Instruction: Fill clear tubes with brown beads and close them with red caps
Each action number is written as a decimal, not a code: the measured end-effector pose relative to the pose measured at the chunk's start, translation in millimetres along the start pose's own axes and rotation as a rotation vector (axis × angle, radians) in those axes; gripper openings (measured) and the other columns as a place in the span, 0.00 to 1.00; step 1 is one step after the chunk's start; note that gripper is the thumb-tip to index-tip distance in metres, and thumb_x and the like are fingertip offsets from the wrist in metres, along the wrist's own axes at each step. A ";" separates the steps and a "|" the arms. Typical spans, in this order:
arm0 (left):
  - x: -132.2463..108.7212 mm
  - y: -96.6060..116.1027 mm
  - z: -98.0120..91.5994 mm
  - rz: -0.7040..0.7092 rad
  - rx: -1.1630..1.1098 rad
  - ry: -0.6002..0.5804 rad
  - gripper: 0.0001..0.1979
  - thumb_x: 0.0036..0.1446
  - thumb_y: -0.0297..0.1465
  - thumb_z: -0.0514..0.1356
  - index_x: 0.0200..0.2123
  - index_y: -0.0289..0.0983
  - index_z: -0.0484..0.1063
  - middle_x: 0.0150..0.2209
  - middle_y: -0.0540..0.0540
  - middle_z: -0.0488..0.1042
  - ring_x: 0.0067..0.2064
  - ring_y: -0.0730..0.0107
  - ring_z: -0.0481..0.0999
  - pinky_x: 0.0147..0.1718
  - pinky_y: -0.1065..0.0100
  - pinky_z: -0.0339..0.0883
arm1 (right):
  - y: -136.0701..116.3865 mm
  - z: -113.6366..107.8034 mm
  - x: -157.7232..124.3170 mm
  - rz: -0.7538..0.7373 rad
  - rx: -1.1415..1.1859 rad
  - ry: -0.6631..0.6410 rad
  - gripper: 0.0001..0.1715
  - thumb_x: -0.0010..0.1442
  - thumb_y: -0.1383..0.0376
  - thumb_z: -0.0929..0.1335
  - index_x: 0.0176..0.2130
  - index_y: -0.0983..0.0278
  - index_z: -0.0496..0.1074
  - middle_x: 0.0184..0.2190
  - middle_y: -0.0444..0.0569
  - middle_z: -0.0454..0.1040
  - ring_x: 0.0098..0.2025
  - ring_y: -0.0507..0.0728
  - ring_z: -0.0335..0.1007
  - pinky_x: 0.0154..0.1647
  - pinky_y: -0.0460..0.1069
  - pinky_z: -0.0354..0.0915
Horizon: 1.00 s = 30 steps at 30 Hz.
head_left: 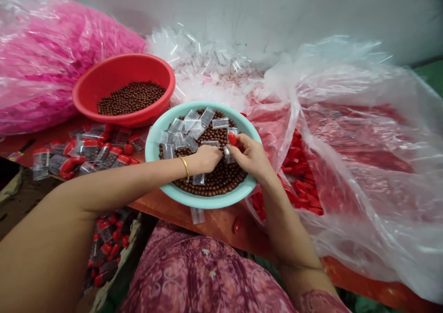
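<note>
A light-blue basin holds small brown balls and several clear plastic boxes. My left hand, with a gold bangle at the wrist, is closed low over the balls; whatever its fingers hold is hidden. Just to its right, my right hand pinches a red cap between thumb and finger. A clear box lies by the right thumb, between the two hands; whether the hand grips it too, I cannot tell.
Behind stands a red basin of brown balls. Filled red-capped boxes lie left on the table; more fill a container below. Plastic bags hold pink pieces, clear boxes and red caps. A loose red cap lies near the edge.
</note>
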<state>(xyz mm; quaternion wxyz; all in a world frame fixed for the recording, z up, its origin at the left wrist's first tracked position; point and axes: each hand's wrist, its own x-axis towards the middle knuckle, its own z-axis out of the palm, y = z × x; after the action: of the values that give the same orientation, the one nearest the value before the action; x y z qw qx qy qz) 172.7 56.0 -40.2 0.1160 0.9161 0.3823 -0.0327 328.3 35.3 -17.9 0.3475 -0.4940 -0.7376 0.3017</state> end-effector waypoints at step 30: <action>-100.1 0.8 -25.9 -0.277 -1.751 0.137 0.17 0.45 0.29 0.66 0.40 0.33 0.69 0.35 0.47 0.74 0.33 0.76 0.73 0.35 0.71 0.69 | -36.0 12.4 -8.1 0.189 0.672 0.242 0.16 0.46 0.56 0.72 0.28 0.61 0.65 0.19 0.38 0.67 0.15 0.48 0.61 0.16 0.45 0.60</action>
<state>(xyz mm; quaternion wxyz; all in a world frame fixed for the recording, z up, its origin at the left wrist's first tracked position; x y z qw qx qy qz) 101.9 -7.8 0.0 0.7468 0.4442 0.3836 0.3127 301.7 14.6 1.6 0.5458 -0.4505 -0.5019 0.4972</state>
